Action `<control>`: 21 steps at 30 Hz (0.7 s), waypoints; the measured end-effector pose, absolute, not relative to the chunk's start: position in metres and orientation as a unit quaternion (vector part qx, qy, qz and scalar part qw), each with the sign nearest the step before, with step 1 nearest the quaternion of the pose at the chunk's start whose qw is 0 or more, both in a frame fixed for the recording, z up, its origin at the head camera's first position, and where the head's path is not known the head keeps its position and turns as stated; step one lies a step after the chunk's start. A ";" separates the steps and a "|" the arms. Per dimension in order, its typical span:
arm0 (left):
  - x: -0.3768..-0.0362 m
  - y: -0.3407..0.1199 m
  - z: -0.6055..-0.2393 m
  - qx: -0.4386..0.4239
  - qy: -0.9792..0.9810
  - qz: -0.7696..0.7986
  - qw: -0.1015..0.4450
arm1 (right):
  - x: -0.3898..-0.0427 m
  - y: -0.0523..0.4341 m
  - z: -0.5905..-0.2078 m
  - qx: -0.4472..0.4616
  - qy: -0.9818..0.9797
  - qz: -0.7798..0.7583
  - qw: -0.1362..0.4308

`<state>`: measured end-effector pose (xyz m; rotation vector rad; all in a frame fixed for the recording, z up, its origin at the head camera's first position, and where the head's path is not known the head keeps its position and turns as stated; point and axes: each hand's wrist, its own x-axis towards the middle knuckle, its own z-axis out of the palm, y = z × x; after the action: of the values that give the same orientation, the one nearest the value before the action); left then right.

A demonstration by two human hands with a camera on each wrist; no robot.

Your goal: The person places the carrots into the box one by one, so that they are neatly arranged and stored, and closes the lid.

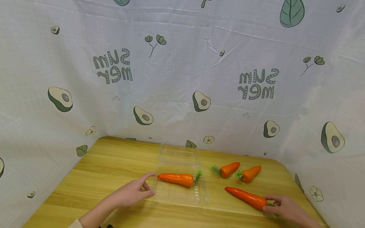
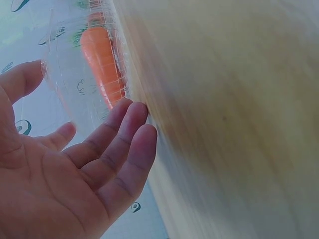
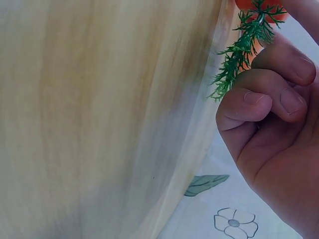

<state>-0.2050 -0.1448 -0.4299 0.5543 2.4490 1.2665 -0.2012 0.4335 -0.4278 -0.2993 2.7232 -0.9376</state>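
I judge that my work is in its first part. In the clear plastic box [image 1: 169, 196], near the middle of the tabletop [image 1: 107, 165], there lies one orange carrot [image 1: 176, 179], its tip toward the left edge and its green leaves toward the right edge. The box lid [image 1: 179, 155] is folded back toward the far edge, so closing it is not done.

Three other carrots are outside the box, to its right. Two of them, a short carrot [image 1: 230, 169] and a second short carrot [image 1: 251, 173], lie close to each other near the far right corner. The long carrot [image 1: 246, 198] is nearer to me, toward the right edge, and its tip points to the box.

My right hand [image 1: 283, 207] pinches this long carrot at its leafy end, with the other fingers curled under. My left hand [image 1: 134, 192] holds nothing; its fingers are spread at the left side of the box, and I cannot tell if they press on it.

I can read no brand or label on the box or the carrots. Only the hanging cloth [image 1: 178, 79] carries writing: the word "summer", printed twice, mirrored, each split in two lines.
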 end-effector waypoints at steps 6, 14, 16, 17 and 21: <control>-0.205 -0.145 -0.430 0.196 0.859 0.444 0.163 | -0.199 0.431 -0.425 -0.098 0.935 -0.320 0.118; -0.205 -0.145 -0.430 0.195 0.858 0.446 0.166 | -0.200 0.431 -0.424 -0.103 0.934 -0.319 0.127; -0.205 -0.145 -0.430 0.194 0.858 0.446 0.166 | -0.200 0.432 -0.424 -0.109 0.933 -0.318 0.128; -0.205 -0.145 -0.430 0.194 0.858 0.446 0.166 | -0.200 0.432 -0.424 -0.113 0.933 -0.316 0.128; -0.205 -0.145 -0.429 0.195 0.858 0.446 0.167 | -0.201 0.433 -0.423 -0.120 0.931 -0.319 0.133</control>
<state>-0.2046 -0.1451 -0.4293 0.5559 2.4412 1.2689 -0.2011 0.4329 -0.4234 -0.3481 2.6992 -0.9248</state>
